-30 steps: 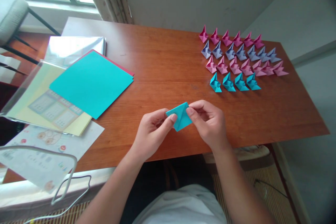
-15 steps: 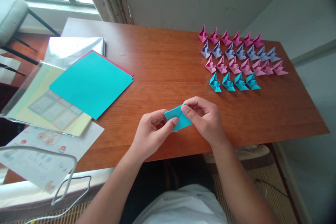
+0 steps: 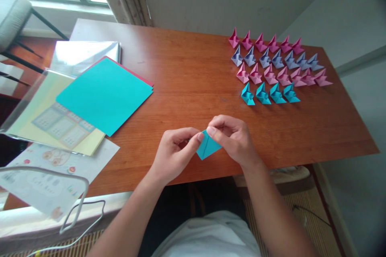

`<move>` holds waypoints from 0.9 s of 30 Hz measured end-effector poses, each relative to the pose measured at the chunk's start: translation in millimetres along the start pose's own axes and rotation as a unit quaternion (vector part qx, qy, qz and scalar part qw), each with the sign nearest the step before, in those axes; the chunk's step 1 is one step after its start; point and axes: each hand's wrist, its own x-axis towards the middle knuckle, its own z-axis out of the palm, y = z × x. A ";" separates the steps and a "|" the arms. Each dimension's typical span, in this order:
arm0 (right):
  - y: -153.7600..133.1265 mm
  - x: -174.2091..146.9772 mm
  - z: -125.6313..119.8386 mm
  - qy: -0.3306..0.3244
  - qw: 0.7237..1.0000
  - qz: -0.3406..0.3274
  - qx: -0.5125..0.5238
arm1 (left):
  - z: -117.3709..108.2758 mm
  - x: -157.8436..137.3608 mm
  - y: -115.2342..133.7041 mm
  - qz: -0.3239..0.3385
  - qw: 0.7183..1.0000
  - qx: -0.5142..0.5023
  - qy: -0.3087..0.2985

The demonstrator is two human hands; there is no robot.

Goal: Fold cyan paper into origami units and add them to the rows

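A small folded piece of turquoise paper [image 3: 208, 147] is held over the near edge of the wooden table, one corner pointing down and a crease running along it. My left hand [image 3: 175, 152] pinches its left upper edge between thumb and fingers. With thumb and forefinger, my right hand [image 3: 232, 138] grips the upper right edge close to the left thumb. Part of the paper is covered by the fingers. Beyond the hands, turquoise folded paper figures [image 3: 263, 93] stand in a row, behind them rows of pink figures [image 3: 269, 74], lilac figures [image 3: 277, 59] and magenta figures [image 3: 261, 42].
Turquoise square sheets [image 3: 105, 96] lie at the left, over a clear sleeve with yellow paper [image 3: 27, 108] and a shiny packet [image 3: 87, 54]. A printed white sheet [image 3: 39, 172] overhangs the table [image 3: 169, 64] at front left. A white cable [image 3: 75, 241] hangs below.
The folded paper has turned in my fingers, so a corner now points downward. My left thumb has slid up towards the top edge, near my right thumb.
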 end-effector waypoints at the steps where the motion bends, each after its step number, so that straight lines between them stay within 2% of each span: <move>1: -1.3 -0.3 -1.1 -0.013 1.000 0.002 -0.007 | 0.4 -0.4 -0.5 -0.001 1.000 -0.008 0.000; 4: -3.4 -1.0 -2.8 -0.028 0.999 -0.007 -0.037 | 0.5 -0.8 -1.1 -0.002 1.000 -0.015 0.000; 7: -1.1 -1.3 -1.5 -0.010 0.998 -0.029 -0.055 | -0.3 0.1 0.2 -0.009 1.000 -0.026 -0.002; 9: 1.9 -1.2 -0.4 0.028 0.998 -0.038 -0.047 | -0.7 0.7 1.1 -0.022 0.999 -0.047 -0.002; 13: 5.8 0.7 -2.5 0.145 0.986 -0.074 -0.018 | -0.5 -0.4 0.4 -0.035 0.997 -0.071 -0.003; 16: 5.2 2.5 -6.0 0.189 0.976 -0.106 -0.022 | 0.7 -1.4 -0.3 -0.024 0.997 -0.067 0.015; 20: 3.2 1.2 -4.3 0.162 0.982 -0.088 -0.030 | 2.1 0.0 0.2 -0.001 0.998 -0.048 0.041; 27: 2.6 -1.2 7.0 0.133 0.988 -0.056 -0.062 | 2.3 -1.1 -10.0 -0.039 0.997 -0.059 0.024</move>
